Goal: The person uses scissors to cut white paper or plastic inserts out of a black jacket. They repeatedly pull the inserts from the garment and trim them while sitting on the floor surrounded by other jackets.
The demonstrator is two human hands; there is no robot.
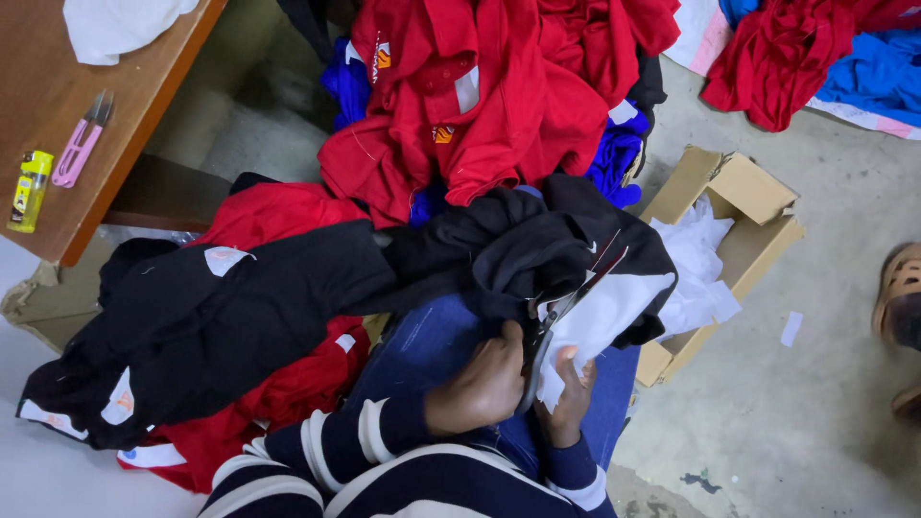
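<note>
On the near lap, scissors [566, 307] are gripped by the left hand [480, 384], trimming white backing [600, 321] pinched by the right hand [568, 398]; steady tension seems needed.

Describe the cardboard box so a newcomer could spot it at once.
Start from the big heap of red garments at the top of the view and go down and right to the bare concrete floor. There sits the cardboard box, flaps open, beside the lap. It alone is tan and stiff, filled with white scraps.
</note>
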